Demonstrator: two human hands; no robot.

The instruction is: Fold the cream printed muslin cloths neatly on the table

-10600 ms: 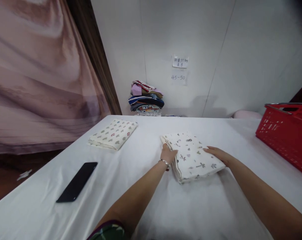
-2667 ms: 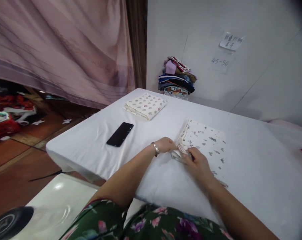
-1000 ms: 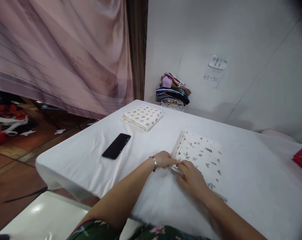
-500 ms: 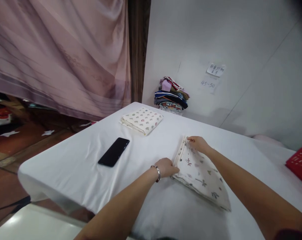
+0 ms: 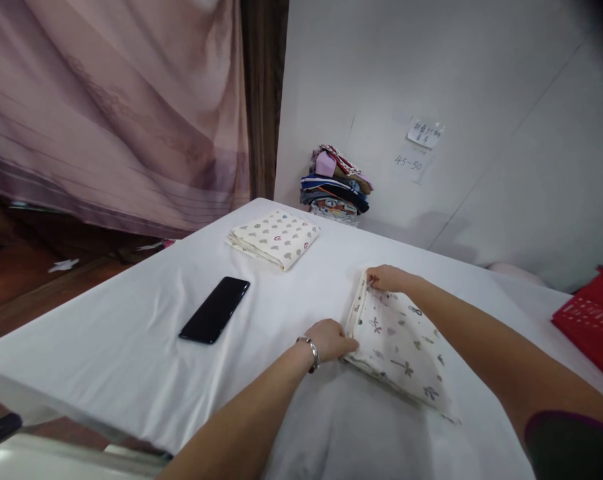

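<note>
A folded white cloth (image 5: 398, 343) printed with small leaves and flowers lies on the white-covered table in front of me. My left hand (image 5: 330, 339), with a silver bracelet at the wrist, pinches its near left corner. At the far left corner, my right hand (image 5: 387, 277) grips the same folded edge with fingers closed. Between the two hands the layered left edge of the cloth is slightly raised. Farther back lies a second folded cloth (image 5: 275, 238), cream with grey and red motifs, apart from both hands.
A black phone (image 5: 215, 309) lies left of my hands on the white tablecloth (image 5: 131, 333). Behind the table, a stack of folded clothes (image 5: 335, 183) stands against the wall. A red bag-like item (image 5: 591, 327) sits at the right edge. A pink curtain (image 5: 131, 107) hangs at the left.
My view has shifted a little, so the table things appear farther left. My right hand has closed more around the far corner, and the cloth's left edge sits slightly higher.
</note>
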